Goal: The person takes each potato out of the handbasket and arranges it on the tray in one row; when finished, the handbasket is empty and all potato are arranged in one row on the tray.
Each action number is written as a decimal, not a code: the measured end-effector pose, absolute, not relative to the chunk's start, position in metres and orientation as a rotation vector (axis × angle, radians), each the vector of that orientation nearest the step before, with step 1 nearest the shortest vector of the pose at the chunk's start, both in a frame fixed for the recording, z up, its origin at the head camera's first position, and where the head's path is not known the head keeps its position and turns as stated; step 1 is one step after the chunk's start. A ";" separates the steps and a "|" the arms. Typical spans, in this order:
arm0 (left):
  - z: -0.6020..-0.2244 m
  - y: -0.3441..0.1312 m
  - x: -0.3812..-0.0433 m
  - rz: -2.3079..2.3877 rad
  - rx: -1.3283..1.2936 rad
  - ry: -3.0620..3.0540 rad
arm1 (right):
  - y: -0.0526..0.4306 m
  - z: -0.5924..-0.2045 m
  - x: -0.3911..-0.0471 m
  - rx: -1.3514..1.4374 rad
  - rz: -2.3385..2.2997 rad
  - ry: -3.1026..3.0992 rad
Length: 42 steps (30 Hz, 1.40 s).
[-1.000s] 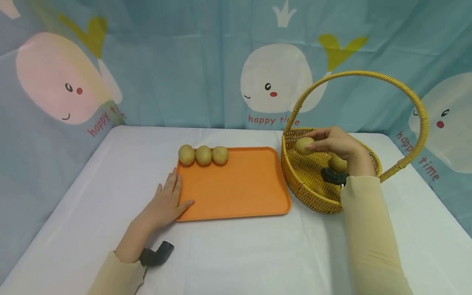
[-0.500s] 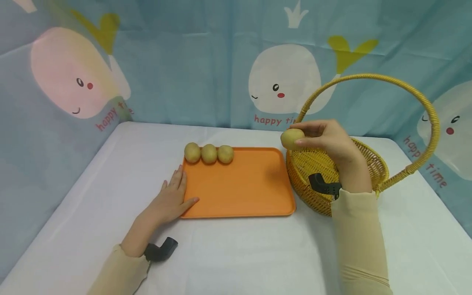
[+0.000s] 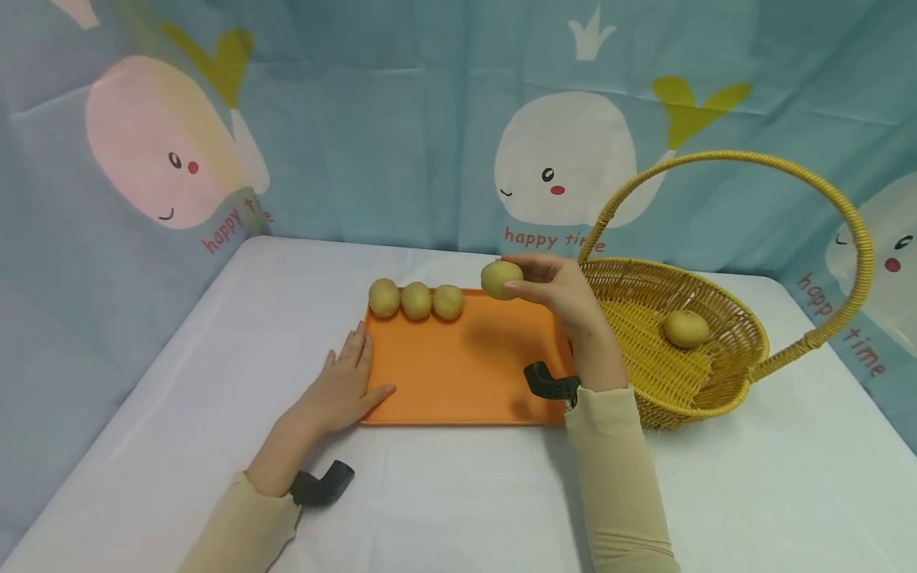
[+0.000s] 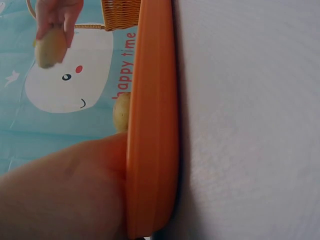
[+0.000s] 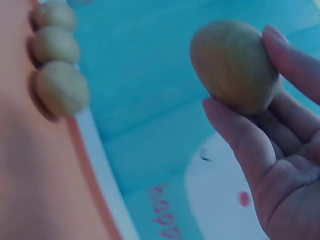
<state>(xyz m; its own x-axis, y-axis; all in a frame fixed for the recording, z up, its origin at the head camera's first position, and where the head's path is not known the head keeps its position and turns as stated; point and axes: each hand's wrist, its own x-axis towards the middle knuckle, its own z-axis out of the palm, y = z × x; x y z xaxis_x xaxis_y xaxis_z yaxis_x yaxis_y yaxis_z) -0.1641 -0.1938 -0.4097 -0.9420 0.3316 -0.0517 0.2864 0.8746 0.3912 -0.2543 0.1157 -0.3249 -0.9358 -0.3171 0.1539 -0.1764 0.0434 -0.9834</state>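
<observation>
My right hand (image 3: 562,290) pinches a potato (image 3: 501,279) between thumb and fingers, held above the back right part of the orange tray (image 3: 458,374). The right wrist view shows the same potato (image 5: 235,65) up close at the fingertips. Three potatoes (image 3: 416,301) sit side by side along the tray's back edge, at its left end. My left hand (image 3: 340,390) rests on the tray's left edge with its fingers straight and the thumb over the rim. One more potato (image 3: 686,329) lies in the yellow wicker basket (image 3: 645,406).
The basket stands right of the tray, and its tall arched handle (image 3: 852,215) rises over it. A white cloth (image 3: 444,493) covers the table. Behind hangs a blue curtain (image 3: 372,143) printed with whales.
My right hand has lifted the potato out of the basket and carried it left over the tray. The left hand stays on the tray's edge. The head view has shifted slightly.
</observation>
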 end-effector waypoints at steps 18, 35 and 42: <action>-0.406 -0.191 -0.164 0.534 0.482 2.941 | 0.086 -0.392 -0.288 -0.027 -1.970 2.297; -0.407 -0.192 -0.166 0.557 0.485 2.914 | 0.098 -0.398 -0.291 -0.029 -1.907 2.318; -0.408 -0.192 -0.167 0.551 0.476 2.910 | 0.102 -0.398 -0.291 0.071 -1.824 2.382</action>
<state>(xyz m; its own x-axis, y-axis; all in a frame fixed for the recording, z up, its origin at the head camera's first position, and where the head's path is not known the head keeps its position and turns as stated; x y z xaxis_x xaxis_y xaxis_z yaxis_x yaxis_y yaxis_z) -0.1670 -0.1921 -0.4085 -0.9397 0.3326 -0.0794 0.2806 0.8827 0.3770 -0.2906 0.1021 -0.3975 -0.9890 -0.0475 -0.1398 0.1226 0.2634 -0.9569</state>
